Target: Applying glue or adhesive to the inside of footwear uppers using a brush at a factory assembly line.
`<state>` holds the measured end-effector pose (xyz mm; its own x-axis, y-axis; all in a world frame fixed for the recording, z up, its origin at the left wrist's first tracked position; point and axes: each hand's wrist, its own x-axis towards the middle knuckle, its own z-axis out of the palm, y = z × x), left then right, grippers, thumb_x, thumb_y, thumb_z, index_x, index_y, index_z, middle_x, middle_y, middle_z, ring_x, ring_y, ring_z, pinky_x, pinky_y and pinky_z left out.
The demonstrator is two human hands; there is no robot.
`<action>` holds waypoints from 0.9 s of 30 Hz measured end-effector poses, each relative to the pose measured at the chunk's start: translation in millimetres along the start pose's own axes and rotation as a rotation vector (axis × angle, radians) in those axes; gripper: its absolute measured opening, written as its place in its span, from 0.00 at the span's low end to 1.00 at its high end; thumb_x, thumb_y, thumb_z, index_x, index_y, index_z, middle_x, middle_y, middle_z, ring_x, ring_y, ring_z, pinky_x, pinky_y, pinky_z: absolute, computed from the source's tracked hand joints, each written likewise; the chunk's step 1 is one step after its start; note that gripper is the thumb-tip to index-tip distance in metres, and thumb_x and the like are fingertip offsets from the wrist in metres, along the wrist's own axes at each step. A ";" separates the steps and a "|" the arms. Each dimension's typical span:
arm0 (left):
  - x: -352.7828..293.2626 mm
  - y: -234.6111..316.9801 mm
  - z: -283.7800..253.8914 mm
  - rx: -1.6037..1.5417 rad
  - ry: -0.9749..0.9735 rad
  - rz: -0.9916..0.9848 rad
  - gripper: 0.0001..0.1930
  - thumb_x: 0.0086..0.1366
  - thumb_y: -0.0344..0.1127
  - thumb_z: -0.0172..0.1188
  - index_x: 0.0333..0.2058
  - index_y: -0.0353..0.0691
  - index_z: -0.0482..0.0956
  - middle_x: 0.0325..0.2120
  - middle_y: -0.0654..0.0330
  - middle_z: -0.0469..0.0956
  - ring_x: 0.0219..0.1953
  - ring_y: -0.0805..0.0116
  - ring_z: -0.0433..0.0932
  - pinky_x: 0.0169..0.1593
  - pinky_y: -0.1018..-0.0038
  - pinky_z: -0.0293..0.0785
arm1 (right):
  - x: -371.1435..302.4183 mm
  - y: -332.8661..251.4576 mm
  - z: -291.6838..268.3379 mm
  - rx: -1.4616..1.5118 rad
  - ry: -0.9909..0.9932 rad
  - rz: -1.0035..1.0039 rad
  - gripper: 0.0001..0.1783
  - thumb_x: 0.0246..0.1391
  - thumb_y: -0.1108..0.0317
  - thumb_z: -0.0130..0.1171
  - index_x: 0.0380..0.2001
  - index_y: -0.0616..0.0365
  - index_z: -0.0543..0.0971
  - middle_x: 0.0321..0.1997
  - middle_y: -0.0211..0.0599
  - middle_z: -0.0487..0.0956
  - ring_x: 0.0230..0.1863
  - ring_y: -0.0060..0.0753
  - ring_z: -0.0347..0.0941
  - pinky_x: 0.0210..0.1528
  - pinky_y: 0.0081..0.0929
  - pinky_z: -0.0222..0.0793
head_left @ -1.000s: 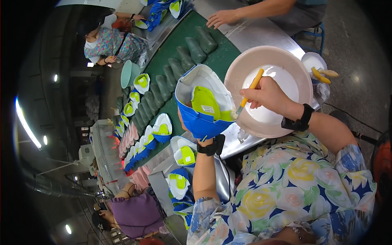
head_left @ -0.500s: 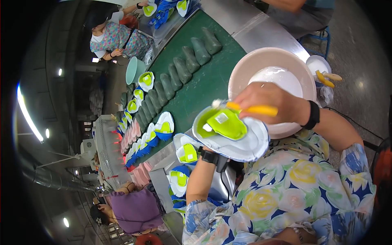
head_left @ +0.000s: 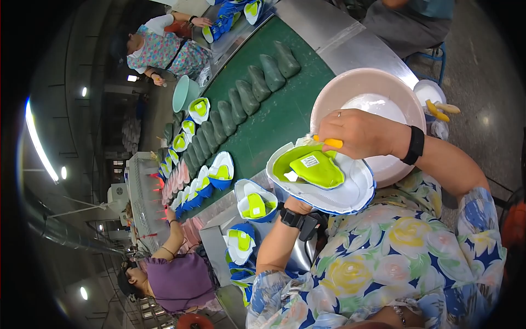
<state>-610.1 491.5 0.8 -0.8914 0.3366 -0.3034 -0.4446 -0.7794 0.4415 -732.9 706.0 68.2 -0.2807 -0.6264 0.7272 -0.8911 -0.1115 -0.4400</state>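
Note:
My left hand (head_left: 298, 205) holds up a shoe upper (head_left: 356, 183) from beneath, and most of its fingers are hidden under it. The upper is white around its edge, with a lime-green lining and tongue (head_left: 318, 169) and a small white label. In my right hand (head_left: 359, 131) is a brush with a yellow handle (head_left: 333, 143), closed in the fingers. Its pale bristles (head_left: 311, 139) are at the upper's far edge; whether they touch cannot be told. Just beyond my right hand stands a pink basin (head_left: 324, 98) with white liquid (head_left: 378, 103) in it.
Rows of dark green shoe lasts (head_left: 247, 96) and several uppers (head_left: 221, 170) lie on a green conveyor belt (head_left: 293, 96). More uppers (head_left: 255, 202) rest beside my left forearm. A white tub (head_left: 427, 90) holds yellow-handled tools at the right. Co-workers (head_left: 175, 279) are around the belt.
The upper and my left hand have shifted slightly right. My right hand has turned, and less of the brush handle shows. A co-worker in purple now stretches an arm toward the belt.

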 end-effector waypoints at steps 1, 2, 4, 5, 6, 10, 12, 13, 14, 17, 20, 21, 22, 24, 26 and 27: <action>-2.5 1.0 6.7 -0.034 -0.045 -0.009 0.26 0.75 0.47 0.45 0.67 0.46 0.58 0.61 0.52 0.69 0.59 0.56 0.73 0.61 0.58 0.73 | -1.0 -0.8 -2.3 0.033 -0.034 0.105 0.08 0.49 0.73 0.63 0.31 0.59 0.73 0.32 0.42 0.77 0.35 0.47 0.76 0.38 0.37 0.72; -3.4 2.2 3.5 -0.036 -0.049 -0.009 0.26 0.75 0.47 0.45 0.67 0.46 0.58 0.61 0.52 0.69 0.59 0.56 0.73 0.61 0.58 0.73 | -1.9 -1.7 -5.0 0.066 -0.069 0.212 0.09 0.50 0.72 0.63 0.31 0.60 0.73 0.31 0.44 0.77 0.34 0.50 0.76 0.37 0.38 0.71; -4.7 5.2 -3.9 -0.031 0.006 0.048 0.27 0.73 0.53 0.44 0.64 0.44 0.64 0.58 0.50 0.72 0.57 0.53 0.74 0.61 0.55 0.72 | -3.2 -0.9 -12.4 0.108 -0.096 0.291 0.10 0.51 0.71 0.64 0.31 0.60 0.73 0.30 0.46 0.77 0.33 0.51 0.76 0.36 0.38 0.71; -5.8 7.3 -5.9 -0.032 0.003 0.048 0.27 0.73 0.53 0.44 0.64 0.44 0.64 0.58 0.50 0.72 0.57 0.53 0.74 0.61 0.55 0.72 | -3.7 -0.4 -17.5 0.150 -0.124 0.371 0.11 0.52 0.69 0.65 0.32 0.61 0.73 0.29 0.48 0.78 0.31 0.53 0.76 0.35 0.39 0.71; -9.0 10.4 -7.6 0.081 0.049 0.140 0.27 0.73 0.53 0.44 0.63 0.43 0.65 0.58 0.49 0.71 0.57 0.53 0.74 0.61 0.54 0.72 | -3.6 1.5 -22.0 0.156 -0.128 0.367 0.11 0.52 0.69 0.65 0.32 0.61 0.73 0.29 0.48 0.78 0.31 0.53 0.76 0.35 0.39 0.71; -12.3 30.8 -19.8 0.310 0.136 0.218 0.27 0.72 0.51 0.48 0.62 0.41 0.67 0.58 0.51 0.73 0.57 0.55 0.75 0.60 0.57 0.73 | -4.3 3.3 -43.2 0.081 -0.272 0.509 0.12 0.52 0.68 0.65 0.32 0.62 0.73 0.29 0.49 0.78 0.32 0.54 0.76 0.35 0.38 0.70; -11.0 40.6 -8.0 0.343 0.130 0.080 0.27 0.73 0.50 0.48 0.64 0.42 0.65 0.58 0.52 0.73 0.56 0.58 0.76 0.60 0.59 0.74 | 0.2 1.9 -43.0 0.007 -0.226 0.539 0.12 0.51 0.68 0.65 0.32 0.62 0.73 0.29 0.49 0.78 0.32 0.54 0.76 0.34 0.39 0.70; -11.6 41.2 -1.0 0.341 0.130 0.079 0.27 0.73 0.50 0.48 0.64 0.42 0.65 0.58 0.52 0.73 0.56 0.58 0.76 0.60 0.59 0.74 | 7.5 -3.0 -35.1 0.085 -0.046 0.403 0.12 0.51 0.68 0.65 0.33 0.61 0.72 0.29 0.49 0.77 0.32 0.55 0.75 0.34 0.40 0.69; -12.4 42.2 4.1 0.317 0.022 0.071 0.27 0.73 0.50 0.47 0.64 0.42 0.64 0.58 0.52 0.73 0.56 0.58 0.76 0.60 0.60 0.74 | 12.0 -5.6 -28.8 0.161 0.132 0.264 0.12 0.51 0.68 0.65 0.33 0.61 0.72 0.29 0.49 0.77 0.32 0.55 0.75 0.34 0.41 0.69; -9.0 46.5 24.0 0.232 -0.125 0.093 0.25 0.73 0.46 0.48 0.64 0.42 0.64 0.57 0.52 0.73 0.56 0.59 0.76 0.60 0.61 0.74 | 12.4 3.3 -17.6 0.056 0.028 0.277 0.13 0.50 0.68 0.65 0.35 0.60 0.72 0.29 0.50 0.76 0.32 0.55 0.74 0.35 0.42 0.69; -17.3 57.0 -1.6 0.501 0.203 0.400 0.24 0.73 0.39 0.51 0.64 0.41 0.64 0.56 0.53 0.73 0.55 0.60 0.76 0.59 0.62 0.74 | 9.2 3.9 -23.1 0.034 -0.154 0.561 0.09 0.51 0.69 0.64 0.29 0.63 0.76 0.28 0.47 0.77 0.30 0.49 0.75 0.33 0.38 0.69; -27.4 70.4 -19.8 0.674 0.267 0.495 0.24 0.72 0.40 0.52 0.64 0.40 0.64 0.57 0.52 0.73 0.56 0.59 0.75 0.60 0.62 0.72 | 6.6 1.8 -22.8 0.100 -0.103 0.648 0.08 0.51 0.69 0.64 0.28 0.64 0.77 0.28 0.45 0.77 0.30 0.43 0.75 0.33 0.35 0.69; -35.1 85.6 -39.0 0.845 0.328 0.587 0.25 0.71 0.40 0.53 0.64 0.40 0.63 0.57 0.52 0.72 0.57 0.58 0.74 0.62 0.61 0.70 | 3.7 1.4 -26.6 0.155 -0.055 0.735 0.09 0.52 0.69 0.64 0.27 0.64 0.78 0.27 0.43 0.77 0.29 0.37 0.75 0.33 0.31 0.69; -48.2 113.7 -83.0 1.181 0.454 0.736 0.27 0.69 0.41 0.56 0.64 0.38 0.63 0.59 0.50 0.70 0.59 0.56 0.71 0.64 0.60 0.65 | -11.4 6.3 -36.3 0.144 0.054 0.688 0.08 0.52 0.70 0.64 0.28 0.65 0.78 0.28 0.38 0.77 0.29 0.28 0.74 0.33 0.26 0.68; -67.7 144.9 -133.3 1.624 0.615 0.882 0.26 0.69 0.39 0.55 0.63 0.38 0.64 0.57 0.52 0.72 0.58 0.57 0.72 0.62 0.62 0.67 | -17.0 -0.3 -46.2 0.185 0.059 0.781 0.06 0.52 0.72 0.63 0.28 0.64 0.77 0.29 0.36 0.77 0.30 0.26 0.74 0.33 0.26 0.68; -75.1 163.8 -153.9 1.905 0.698 0.949 0.24 0.70 0.36 0.54 0.62 0.37 0.64 0.54 0.54 0.73 0.54 0.60 0.74 0.58 0.64 0.71 | -23.7 0.3 -46.6 0.180 0.044 0.767 0.06 0.52 0.72 0.63 0.28 0.64 0.77 0.29 0.36 0.77 0.30 0.26 0.74 0.33 0.26 0.68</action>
<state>-602.5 257.1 -34.1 -0.8605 -0.2284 0.4553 0.0419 0.8591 0.5101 -743.1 756.7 75.4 -0.8107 -0.5485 0.2048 -0.3726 0.2134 -0.9031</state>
